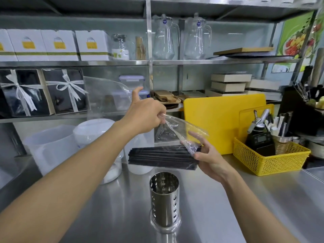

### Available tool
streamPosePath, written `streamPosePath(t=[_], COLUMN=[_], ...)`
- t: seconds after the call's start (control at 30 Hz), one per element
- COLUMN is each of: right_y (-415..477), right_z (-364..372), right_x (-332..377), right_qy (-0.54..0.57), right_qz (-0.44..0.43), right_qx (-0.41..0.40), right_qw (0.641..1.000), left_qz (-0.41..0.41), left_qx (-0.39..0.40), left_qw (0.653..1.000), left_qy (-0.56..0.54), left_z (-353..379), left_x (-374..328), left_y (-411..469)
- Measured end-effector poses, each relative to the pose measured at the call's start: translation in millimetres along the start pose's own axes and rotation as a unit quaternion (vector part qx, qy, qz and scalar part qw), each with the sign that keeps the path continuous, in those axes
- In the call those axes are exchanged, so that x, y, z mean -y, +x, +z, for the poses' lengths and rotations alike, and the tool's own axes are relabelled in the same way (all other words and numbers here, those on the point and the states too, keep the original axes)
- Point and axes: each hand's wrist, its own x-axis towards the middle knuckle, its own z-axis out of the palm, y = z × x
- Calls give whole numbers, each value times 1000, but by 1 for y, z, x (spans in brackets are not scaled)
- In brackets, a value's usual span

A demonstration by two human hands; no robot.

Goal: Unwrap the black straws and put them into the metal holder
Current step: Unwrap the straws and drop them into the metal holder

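A bundle of black straws (pixel 157 156) is held level above the steel counter, its right end gripped by my right hand (pixel 208 156). My left hand (pixel 145 114) is raised above it and pinches the clear plastic wrapper (pixel 180 128), which stretches up from the bundle's right end. The perforated metal holder (pixel 164 199) stands upright and empty on the counter, directly below the straws and nearer to me.
A yellow basket (pixel 270 159) with tools, wrapped straws and a second metal cup sits at the right, yellow cutting boards (pixel 215 120) behind it. White plastic tubs (pixel 56 146) and a jar stand at the left. Shelves with boxes and glass pitchers fill the back.
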Motion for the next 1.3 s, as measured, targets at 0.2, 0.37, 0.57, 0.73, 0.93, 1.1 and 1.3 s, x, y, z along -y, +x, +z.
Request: streamPosePath(t=[0.2, 0.37, 0.57, 0.73, 0.93, 1.1, 1.3], right_y=[-3, 8, 9, 5, 4, 0, -5], right_z=[4, 14, -3, -18, -22, -26, -38], right_x=[3, 9, 11, 13, 17, 27, 32], right_qy=[-62, -51, 29, 77, -23, -157, -101], right_qz=[3, -48, -54, -67, -58, -74, -83], right_qx=[-29, -198, -202, -192, -239, -262, -317], right_qw=[998, 978, 977, 976, 969, 949, 939], left_qz=[-24, 12, -35, -283, -285, -255, -280], left_qx=[-14, -16, -299, -232, -123, -112, -72], left_qw=[1000, 1000, 953, 889, 788, 830, 788], left_qy=[1, 14, -19, -274, -532, -483, -544], left_z=[-2, 1, 2, 3, 18, 24, 39], left_x=[-4, -12, 23, 63, 82, 87, 80], left_y=[-2, -3, -13, -25, -39, -38, -41])
